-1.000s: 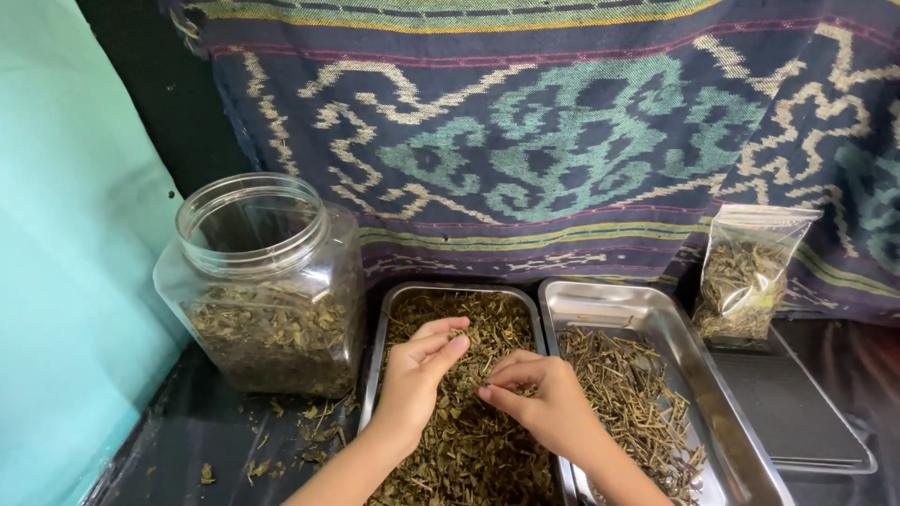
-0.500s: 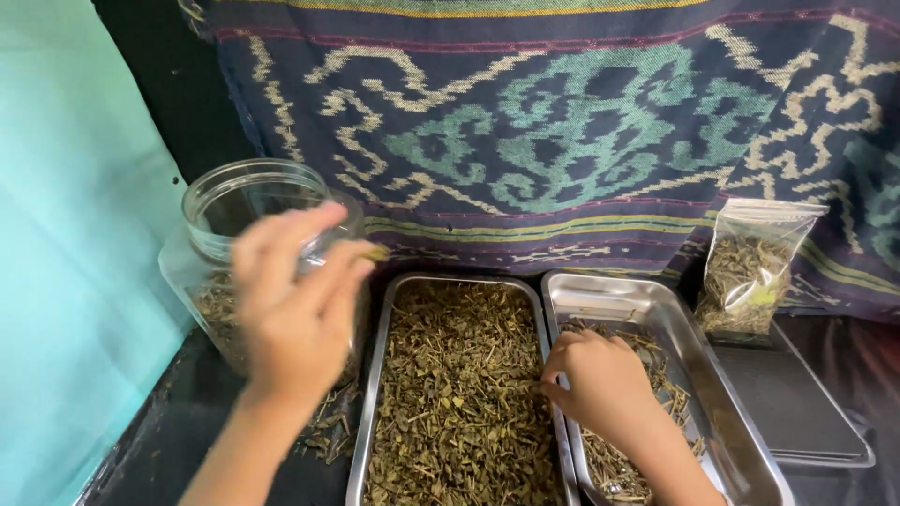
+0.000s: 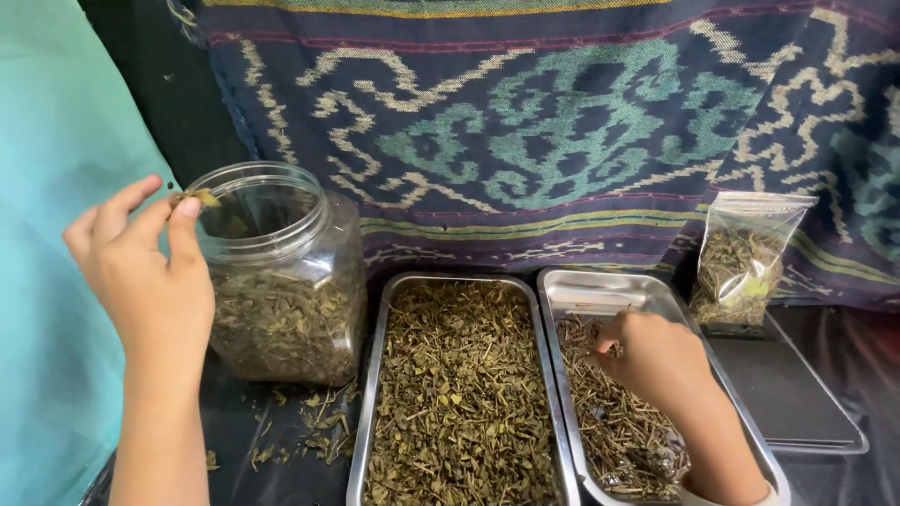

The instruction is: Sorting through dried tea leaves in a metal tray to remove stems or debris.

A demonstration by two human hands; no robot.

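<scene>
Left hand (image 3: 141, 272) is up beside the mouth of the clear plastic wide-mouthed jar (image 3: 277, 281), thumb and forefinger pinched on a small pinch of dried green leaf (image 3: 194, 198), held right at the jar's rim. Right hand (image 3: 656, 361) is down in the right-hand steel tray (image 3: 600, 292), fingers curled narrow among the brown dried stems (image 3: 614, 431); whether it actually has a stem between the fingertips, I cannot tell.

Two rectangular steel trays sit side by side on the dark counter (image 3: 234, 440), edges touching. The left steel tray (image 3: 450, 281) is filled with mixed dried leaves and stalks (image 3: 459, 403), untouched by either hand. One jar stands just left of it, roughly half full of dried leaf. Loose leaf crumbs (image 3: 314, 431) lie scattered on the counter between jar and tray.

One small clear zip bag of dried leaf (image 3: 745, 262) stands upright at the far right on a flat dark scale platform (image 3: 792, 394), well apart from both hands. A dark blue woven cloth with teal and cream patterns (image 3: 562, 141) hangs behind everything, and a pale turquoise wall (image 3: 47, 141) closes off the left side.
</scene>
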